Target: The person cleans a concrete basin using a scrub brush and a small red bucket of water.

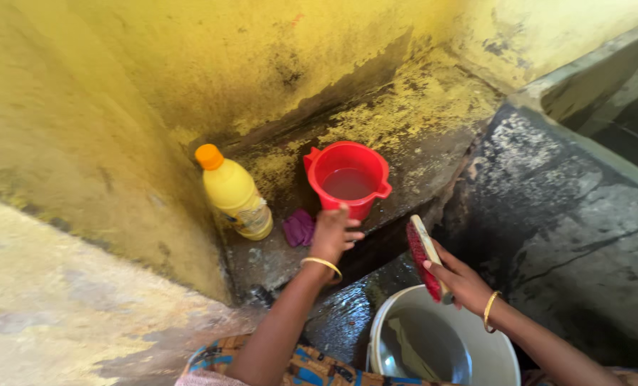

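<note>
Red bucket (348, 179), yellow bottle (235, 194) with orange cap, purple cloth (299, 228), red-bristled brush (425, 259), white pail (505, 350).

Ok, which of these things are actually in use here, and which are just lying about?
In use:
- left hand reaching to the red bucket of water
- right hand holding the red-bristled scrub brush
- white bucket, directly below the brush

Lying about:
- yellow bottle with orange cap
- purple cloth
</note>
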